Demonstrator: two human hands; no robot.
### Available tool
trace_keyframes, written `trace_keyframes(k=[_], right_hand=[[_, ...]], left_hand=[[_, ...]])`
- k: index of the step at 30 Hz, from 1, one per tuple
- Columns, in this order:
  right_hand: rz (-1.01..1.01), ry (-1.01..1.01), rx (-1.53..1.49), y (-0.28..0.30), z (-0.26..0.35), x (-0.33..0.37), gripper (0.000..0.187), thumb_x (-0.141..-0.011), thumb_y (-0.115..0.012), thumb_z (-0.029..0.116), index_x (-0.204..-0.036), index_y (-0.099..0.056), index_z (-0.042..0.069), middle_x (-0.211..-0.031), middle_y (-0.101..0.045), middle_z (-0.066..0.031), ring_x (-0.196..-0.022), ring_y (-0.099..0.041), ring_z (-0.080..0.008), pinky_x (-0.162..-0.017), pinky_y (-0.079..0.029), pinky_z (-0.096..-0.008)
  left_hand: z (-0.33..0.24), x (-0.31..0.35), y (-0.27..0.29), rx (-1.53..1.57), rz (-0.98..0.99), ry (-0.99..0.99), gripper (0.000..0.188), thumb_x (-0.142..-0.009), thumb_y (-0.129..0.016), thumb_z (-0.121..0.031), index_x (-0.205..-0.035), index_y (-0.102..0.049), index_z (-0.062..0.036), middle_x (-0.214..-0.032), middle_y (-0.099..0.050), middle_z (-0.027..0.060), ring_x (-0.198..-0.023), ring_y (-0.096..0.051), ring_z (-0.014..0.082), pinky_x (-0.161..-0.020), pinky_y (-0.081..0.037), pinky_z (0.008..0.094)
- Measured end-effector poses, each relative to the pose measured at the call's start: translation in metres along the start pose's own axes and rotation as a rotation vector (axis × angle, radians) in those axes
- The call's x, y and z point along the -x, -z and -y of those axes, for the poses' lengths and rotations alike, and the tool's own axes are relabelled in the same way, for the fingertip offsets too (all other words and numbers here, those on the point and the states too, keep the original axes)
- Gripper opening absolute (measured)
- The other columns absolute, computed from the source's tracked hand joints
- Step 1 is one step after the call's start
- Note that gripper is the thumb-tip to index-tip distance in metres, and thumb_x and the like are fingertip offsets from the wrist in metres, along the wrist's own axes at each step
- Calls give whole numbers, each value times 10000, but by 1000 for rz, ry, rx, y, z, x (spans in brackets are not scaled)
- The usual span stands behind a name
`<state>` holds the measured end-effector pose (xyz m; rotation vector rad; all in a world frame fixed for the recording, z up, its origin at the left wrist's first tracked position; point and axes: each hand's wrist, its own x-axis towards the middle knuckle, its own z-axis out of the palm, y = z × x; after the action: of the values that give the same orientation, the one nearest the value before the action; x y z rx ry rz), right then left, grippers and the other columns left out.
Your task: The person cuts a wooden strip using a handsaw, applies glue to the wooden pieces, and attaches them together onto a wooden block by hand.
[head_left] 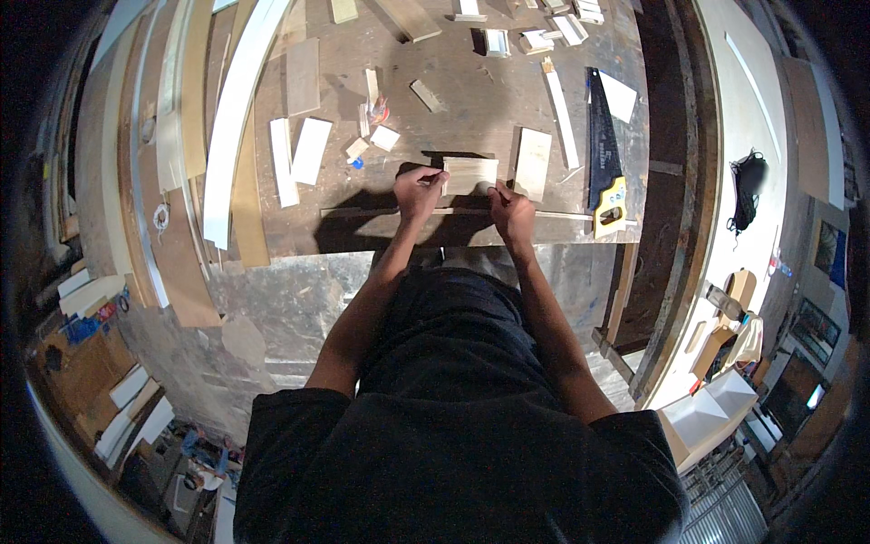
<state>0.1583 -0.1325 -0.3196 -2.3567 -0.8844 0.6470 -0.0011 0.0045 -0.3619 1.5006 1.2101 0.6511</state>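
Near the front edge of the workbench [435, 127], a small pale wooden block [470, 174] is held between my two hands. My left hand [419, 191] pinches its left end, fingers closed. At its right end, the fingers of my right hand [514, 212] are closed on the lower corner. A dark shadow falls on the bench around both hands. Just right of the block lies a flat light wooden board [532, 164]. Beneath my wrists, a thin wooden strip [553, 216] runs along the bench edge.
A handsaw [605, 145] with a yellow handle lies at the right. Long boards [237, 118] overhang the bench on the left. White-faced offcuts [312, 150] and small wooden pieces [382, 138] are scattered about. Black cord [747, 192] rests on the pale surface farther right.
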Motion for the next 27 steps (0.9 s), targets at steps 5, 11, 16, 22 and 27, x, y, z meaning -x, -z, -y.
trace_keyframes(k=[5, 11, 16, 22, 27], right_hand=[[-12, -13, 34, -2, -2, 1, 320, -928, -700, 326, -1162, -749, 114, -928, -713, -231, -852, -742, -363, -697, -563, -418], [-39, 9, -15, -1, 5, 1, 321, -914, -723, 307, -1155, -756, 99, -985, -726, -213, -907, -741, -355, -742, -577, -389], [-34, -14, 11, -3, 0, 0, 315, -905, -729, 308, -1133, -763, 94, -955, -717, -232, -884, -743, -354, -734, -574, -394], [-112, 65, 26, -13, -12, -2, 295, -920, -698, 357, -1143, -767, 175, -834, -697, -233, -764, -701, -419, -643, -553, -476], [-68, 6, 53, -8, -6, -1, 299, -919, -697, 364, -1136, -768, 172, -839, -697, -233, -773, -702, -423, -648, -555, -474]], left_hand=[[-8, -1, 1, -65, 25, 56, 193, -804, -834, -181, -868, -780, -7, -721, -734, 108, -650, -686, 164, -630, -526, 300], [1, -6, 4, -91, 12, 160, 210, -774, -856, -214, -848, -794, -27, -705, -731, 110, -617, -680, 176, -602, -516, 306], [-2, -3, 1, -81, 17, 219, 212, -752, -872, -226, -835, -798, -46, -688, -729, 90, -587, -669, 172, -586, -512, 316], [2, -6, 0, -112, 7, 125, 200, -746, -870, -216, -820, -790, -48, -678, -721, 98, -591, -674, 184, -597, -518, 322], [-7, -9, 4, -194, 38, -24, 209, -745, -863, -200, -839, -783, -31, -743, -737, 137, -657, -705, 217, -632, -534, 335]])
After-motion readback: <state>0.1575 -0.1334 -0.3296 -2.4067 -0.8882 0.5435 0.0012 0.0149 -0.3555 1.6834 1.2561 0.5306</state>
